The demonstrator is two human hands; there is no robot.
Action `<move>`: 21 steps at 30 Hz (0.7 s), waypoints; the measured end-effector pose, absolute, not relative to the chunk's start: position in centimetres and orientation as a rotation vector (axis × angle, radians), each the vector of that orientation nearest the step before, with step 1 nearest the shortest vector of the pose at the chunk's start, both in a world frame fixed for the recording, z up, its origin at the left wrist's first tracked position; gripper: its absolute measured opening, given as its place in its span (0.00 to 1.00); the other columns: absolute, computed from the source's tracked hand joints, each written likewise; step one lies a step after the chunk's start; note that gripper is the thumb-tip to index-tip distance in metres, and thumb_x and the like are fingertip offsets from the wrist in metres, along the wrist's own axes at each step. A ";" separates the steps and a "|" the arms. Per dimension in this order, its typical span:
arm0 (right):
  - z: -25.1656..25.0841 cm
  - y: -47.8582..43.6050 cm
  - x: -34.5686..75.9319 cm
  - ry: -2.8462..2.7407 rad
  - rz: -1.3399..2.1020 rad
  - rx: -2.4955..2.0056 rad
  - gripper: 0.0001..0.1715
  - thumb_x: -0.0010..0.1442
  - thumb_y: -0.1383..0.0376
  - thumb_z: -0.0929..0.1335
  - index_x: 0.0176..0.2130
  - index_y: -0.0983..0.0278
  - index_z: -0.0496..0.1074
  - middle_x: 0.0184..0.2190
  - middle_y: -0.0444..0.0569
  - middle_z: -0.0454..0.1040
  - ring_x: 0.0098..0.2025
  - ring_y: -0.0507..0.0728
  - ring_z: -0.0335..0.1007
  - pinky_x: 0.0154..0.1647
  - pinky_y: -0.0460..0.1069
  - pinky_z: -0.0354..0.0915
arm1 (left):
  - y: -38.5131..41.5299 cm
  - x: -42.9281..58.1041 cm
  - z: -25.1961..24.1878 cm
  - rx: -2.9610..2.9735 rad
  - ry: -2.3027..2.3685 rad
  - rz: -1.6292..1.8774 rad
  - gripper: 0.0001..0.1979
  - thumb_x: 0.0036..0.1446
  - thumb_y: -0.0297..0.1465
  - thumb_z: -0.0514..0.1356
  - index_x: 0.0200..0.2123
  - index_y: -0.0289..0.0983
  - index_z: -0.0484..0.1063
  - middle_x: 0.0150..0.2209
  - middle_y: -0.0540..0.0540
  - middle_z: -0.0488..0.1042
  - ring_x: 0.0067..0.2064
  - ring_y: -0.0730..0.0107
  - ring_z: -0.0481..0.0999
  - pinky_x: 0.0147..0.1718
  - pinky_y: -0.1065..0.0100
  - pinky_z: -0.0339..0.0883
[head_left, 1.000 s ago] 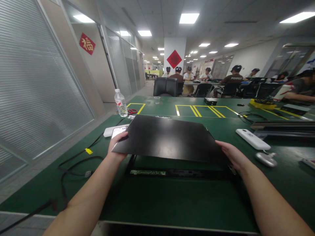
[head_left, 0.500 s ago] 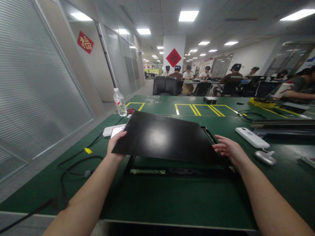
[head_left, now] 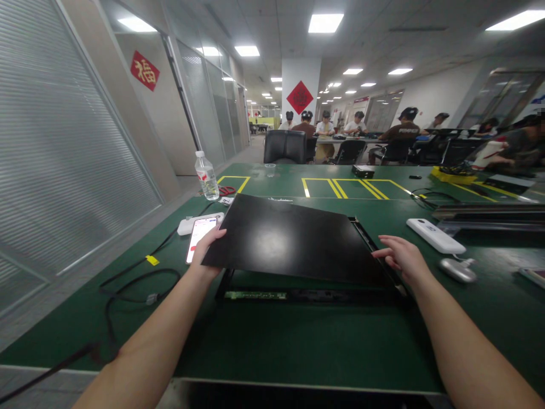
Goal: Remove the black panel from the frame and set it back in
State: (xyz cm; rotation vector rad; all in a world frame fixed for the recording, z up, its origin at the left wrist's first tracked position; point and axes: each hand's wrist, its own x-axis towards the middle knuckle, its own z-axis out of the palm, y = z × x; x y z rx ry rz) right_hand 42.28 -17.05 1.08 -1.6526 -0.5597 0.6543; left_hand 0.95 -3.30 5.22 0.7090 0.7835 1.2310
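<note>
A thin, glossy black display panel (head_left: 293, 241) lies tilted, its left side raised above a black rectangular frame (head_left: 340, 297). My left hand (head_left: 206, 258) grips the panel's left edge, thumb on top and the other fingers hidden underneath. Low on the right, the panel rests on or in the frame; exact contact there is hard to make out. My right hand (head_left: 402, 260) is beside the frame's right side, fingers stretched toward the panel's edge and holding nothing. Along the frame's front bar runs a green circuit strip (head_left: 255, 295).
Left of the panel lie a lit phone (head_left: 200, 236), a white power strip-like box (head_left: 187, 226) and black cables (head_left: 128, 295). A water bottle (head_left: 206, 176) stands behind them. A white power bank (head_left: 436, 236) and a silver mouse-like object (head_left: 457, 270) sit right. People work at farther tables.
The panel's left edge and my left hand have shifted slightly right, uncovering more of the phone. My right hand has moved slightly right, its fingers bending a little.
</note>
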 end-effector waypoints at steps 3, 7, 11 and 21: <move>0.9 -17.1 42.4 -0.566 0.618 -1.683 0.18 0.53 0.61 0.70 0.45 0.65 0.74 0.21 0.54 0.77 0.13 0.49 0.51 0.13 0.45 0.48 | -3.3 1.0 5.1 0.720 0.783 1.220 0.20 0.43 0.23 0.62 0.44 0.31 0.78 0.34 0.43 0.83 0.33 0.57 0.83 0.33 0.64 0.79; 1.2 -17.1 42.3 -0.577 0.590 -1.738 0.18 0.56 0.62 0.68 0.46 0.65 0.74 0.21 0.54 0.77 0.13 0.50 0.52 0.14 0.45 0.51 | -3.4 1.1 4.8 0.762 0.793 1.199 0.23 0.42 0.24 0.64 0.46 0.32 0.78 0.32 0.43 0.83 0.34 0.54 0.83 0.34 0.62 0.78; 1.3 -17.2 42.3 -0.577 0.572 -1.777 0.19 0.56 0.62 0.68 0.47 0.66 0.74 0.21 0.54 0.77 0.13 0.50 0.54 0.15 0.45 0.52 | -3.4 1.2 4.5 0.799 0.793 1.193 0.21 0.43 0.25 0.64 0.44 0.32 0.79 0.32 0.43 0.83 0.35 0.54 0.83 0.34 0.63 0.78; 1.2 -17.4 42.8 -0.625 0.471 -1.870 0.17 0.56 0.61 0.67 0.44 0.65 0.74 0.20 0.52 0.77 0.14 0.51 0.56 0.17 0.45 0.54 | -3.5 1.5 3.8 0.818 0.778 1.158 0.25 0.42 0.25 0.65 0.49 0.32 0.78 0.36 0.43 0.83 0.36 0.55 0.84 0.34 0.64 0.78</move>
